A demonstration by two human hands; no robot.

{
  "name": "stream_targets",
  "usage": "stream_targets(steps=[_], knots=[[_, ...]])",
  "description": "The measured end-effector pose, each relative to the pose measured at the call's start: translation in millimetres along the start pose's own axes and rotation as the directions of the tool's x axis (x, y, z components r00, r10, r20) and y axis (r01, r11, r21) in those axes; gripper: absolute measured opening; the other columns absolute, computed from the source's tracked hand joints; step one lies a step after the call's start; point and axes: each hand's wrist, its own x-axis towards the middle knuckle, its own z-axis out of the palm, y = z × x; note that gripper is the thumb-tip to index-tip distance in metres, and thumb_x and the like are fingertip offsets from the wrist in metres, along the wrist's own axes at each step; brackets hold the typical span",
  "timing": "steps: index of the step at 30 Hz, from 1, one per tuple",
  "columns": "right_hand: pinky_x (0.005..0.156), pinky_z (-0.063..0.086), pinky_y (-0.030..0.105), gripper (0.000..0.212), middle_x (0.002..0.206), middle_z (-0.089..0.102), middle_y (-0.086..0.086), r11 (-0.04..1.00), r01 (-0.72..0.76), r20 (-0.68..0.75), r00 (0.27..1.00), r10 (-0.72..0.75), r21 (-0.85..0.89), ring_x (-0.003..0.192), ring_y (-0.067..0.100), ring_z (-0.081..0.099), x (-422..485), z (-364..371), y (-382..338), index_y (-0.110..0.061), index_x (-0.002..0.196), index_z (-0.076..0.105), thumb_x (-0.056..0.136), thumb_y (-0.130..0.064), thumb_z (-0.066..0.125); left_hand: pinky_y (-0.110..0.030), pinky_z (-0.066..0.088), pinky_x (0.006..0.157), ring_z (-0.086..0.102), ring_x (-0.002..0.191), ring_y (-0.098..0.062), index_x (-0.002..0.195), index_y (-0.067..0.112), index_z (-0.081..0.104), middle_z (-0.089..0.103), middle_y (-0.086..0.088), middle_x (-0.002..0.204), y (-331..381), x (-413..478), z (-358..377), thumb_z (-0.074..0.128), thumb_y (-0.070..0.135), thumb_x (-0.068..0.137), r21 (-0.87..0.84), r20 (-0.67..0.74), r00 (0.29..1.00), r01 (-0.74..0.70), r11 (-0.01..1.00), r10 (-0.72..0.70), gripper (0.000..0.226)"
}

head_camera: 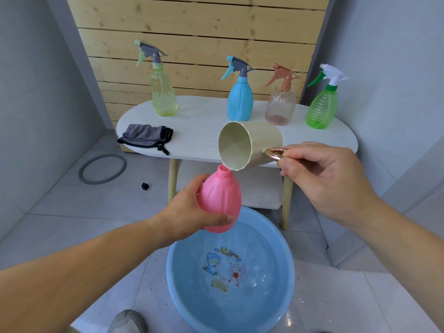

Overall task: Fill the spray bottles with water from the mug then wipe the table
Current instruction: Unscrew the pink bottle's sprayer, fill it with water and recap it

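Pouring from the beige plastic mug [249, 145] into the uncapped pink spray bottle [219, 199]

Left hand [189, 212] grips the bottle over the blue water basin [230, 272], right hand [319, 174] pinches the mug handle — the narrow neck risks spillage.

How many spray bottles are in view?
5. Four stand on the table: a yellow-green bottle at the left, a blue bottle, a peach bottle, a green bottle at the right. The left hand holds a pink bottle, its sprayer off, over the basin. None seems hidden.

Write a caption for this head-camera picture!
Right hand tilts beige plastic mug at open pink plastic bottle, gripped by left hand over round blue basin.
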Motion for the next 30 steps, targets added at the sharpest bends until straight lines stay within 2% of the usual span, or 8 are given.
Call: stream_targets(steps=[8,18,21,24,27,30], knots=[[0.081,0.049,0.019,0.015,0.082,0.07,-0.008,1.0,0.012,0.004,1.0,-0.012,-0.004,0.091,0.014,0.067,0,1,-2,-0.031,0.079,0.069,0.087,-0.02,0.063,-0.048,0.065,0.076,0.066,0.108,-0.019,0.134,0.038,0.05,0.063,0.006,0.117,0,0,1,0.097,0.025,0.053,0.001,-0.007,1.0,0.0,1.0,0.0,0.095],[0.081,0.049,0.017,0.015,0.08,0.07,-0.012,1.0,0.007,-0.005,1.0,-0.007,-0.007,0.091,0.012,0.067,0,1,-2,-0.031,0.08,0.07,0.087,-0.02,0.064,-0.047,0.066,0.077,0.065,0.108,-0.018,0.136,0.036,0.049,0.062,0.005,0.118,2,0,1,0.098,0.016,0.063,0.012,-0.011,1.0,0.01,1.0,-0.01,0.091],[0.079,0.053,0.029,0.016,0.076,0.072,-0.004,0.994,-0.084,-0.055,0.995,0.088,0.065,0.082,0.02,0.066,1,1,3,-0.026,0.076,0.073,0.09,-0.021,0.065,-0.047,0.065,0.077,0.066,0.108,-0.02,0.135,0.037,0.049,0.062,0.004,0.119,2,-1,1,0.099,0.02,0.059,0.002,-0.008,1.0,0.012,1.0,-0.012,0.093],[0.094,0.053,0.045,0.02,0.078,0.073,0.006,0.941,-0.228,-0.075,0.964,0.254,0.249,0.092,0.031,0.068,3,2,17,-0.018,0.076,0.076,0.088,-0.03,0.066,-0.048,0.065,0.077,0.065,0.109,-0.02,0.134,0.037,0.049,0.062,0.004,0.119,2,-2,1,0.098,0.016,0.063,-0.004,-0.01,1.0,0.012,1.0,-0.012,0.09],[0.1,0.051,0.05,0.022,0.078,0.071,0.012,0.831,-0.393,-0.047,0.894,0.445,0.394,0.101,0.033,0.068,2,8,39,-0.015,0.075,0.076,0.093,-0.02,0.065,-0.047,0.065,0.077,0.065,0.109,-0.018,0.134,0.037,0.05,0.062,0.004,0.119,1,-2,1,0.099,0.017,0.062,0.0,-0.011,1.0,0.012,1.0,-0.012,0.089],[0.098,0.053,0.048,0.028,0.075,0.069,0.01,0.734,-0.515,0.002,0.819,0.573,0.443,0.093,0.028,0.069,-6,21,61,-0.014,0.07,0.075,0.095,-0.015,0.061,-0.046,0.066,0.077,0.065,0.108,-0.018,0.134,0.036,0.05,0.062,0.004,0.119,-1,-2,0,0.097,0.012,0.066,0.0,-0.007,1.0,0.016,1.0,-0.016,0.087]])
